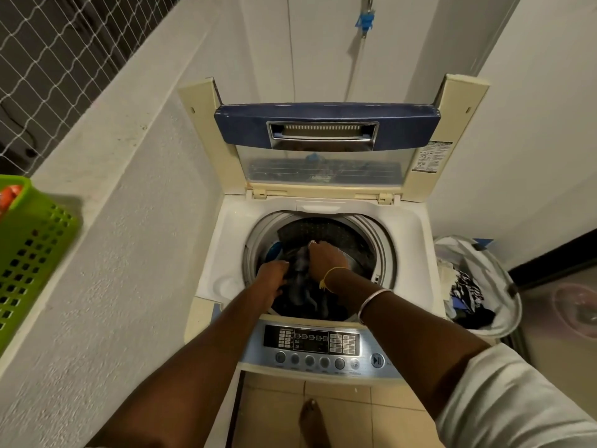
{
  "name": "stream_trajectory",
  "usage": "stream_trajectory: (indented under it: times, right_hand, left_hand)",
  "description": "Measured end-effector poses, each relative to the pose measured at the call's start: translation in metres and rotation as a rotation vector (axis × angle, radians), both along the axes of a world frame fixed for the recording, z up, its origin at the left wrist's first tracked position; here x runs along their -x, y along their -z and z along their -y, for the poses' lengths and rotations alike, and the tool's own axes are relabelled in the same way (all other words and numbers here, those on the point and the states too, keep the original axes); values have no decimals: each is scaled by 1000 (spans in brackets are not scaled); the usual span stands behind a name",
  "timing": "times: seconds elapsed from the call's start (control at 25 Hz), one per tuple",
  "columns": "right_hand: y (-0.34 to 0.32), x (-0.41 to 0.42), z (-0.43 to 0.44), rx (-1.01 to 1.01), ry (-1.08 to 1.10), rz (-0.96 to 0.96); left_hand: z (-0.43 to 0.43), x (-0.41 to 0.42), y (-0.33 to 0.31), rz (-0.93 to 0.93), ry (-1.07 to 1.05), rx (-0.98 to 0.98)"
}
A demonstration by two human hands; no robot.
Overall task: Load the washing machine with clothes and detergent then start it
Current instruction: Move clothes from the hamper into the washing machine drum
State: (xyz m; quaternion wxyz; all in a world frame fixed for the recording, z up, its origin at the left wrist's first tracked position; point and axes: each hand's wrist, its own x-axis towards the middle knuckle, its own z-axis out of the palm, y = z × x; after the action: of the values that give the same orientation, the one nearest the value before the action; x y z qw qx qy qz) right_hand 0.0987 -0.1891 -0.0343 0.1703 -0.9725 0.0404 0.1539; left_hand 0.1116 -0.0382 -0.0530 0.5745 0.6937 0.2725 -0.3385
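Cream plastic top-loading washing machine [223,240] is seen with its blue-banded clear lid [323,130] folded up. A crumpled dark grey-blue cloth garment [302,287] is held inside the perforated steel drum [323,229], gripped by left hand [273,276] and right hand [326,257]. Lettering on the silver round-buttoned control panel [323,345] is too small to be read. A green perforated plastic basket [32,247] is set on the rough white ledge [113,189].

A green basket [35,253] sits on the ledge [129,189]. Netting [64,43] stands behind the ledge. A hose [355,69] hangs to its right.
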Motion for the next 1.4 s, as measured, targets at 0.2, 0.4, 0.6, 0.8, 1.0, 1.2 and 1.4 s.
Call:
stream_trajectory:
  times: [0.2,0.4,0.6,0.8,1.0,1.2,1.4]
  right_hand:
    - [-7,16,34,-73,93,28]
    - [-25,47,72,-177,212,122]
    - [-58,104,137,-226,357,368]
    - [-83,177,235,-222,421,367]
    - [-100,230,350,-280,452,307]
    - [-88,215,434,-298,531,238]
    - [-20,188,510,-288,600,61]
  left_hand:
    - [33,8,-8,60,35,8]
    - [87,31,-39,264,20,8]
    - [161,65,-63,584,118,-48]
    - [260,119,-105,754,223,-72]
    - [352,161,-125,706,296,-12]
    - [428,155,-106,630,408,-3]
    - [506,98,-24,509,619,-60]
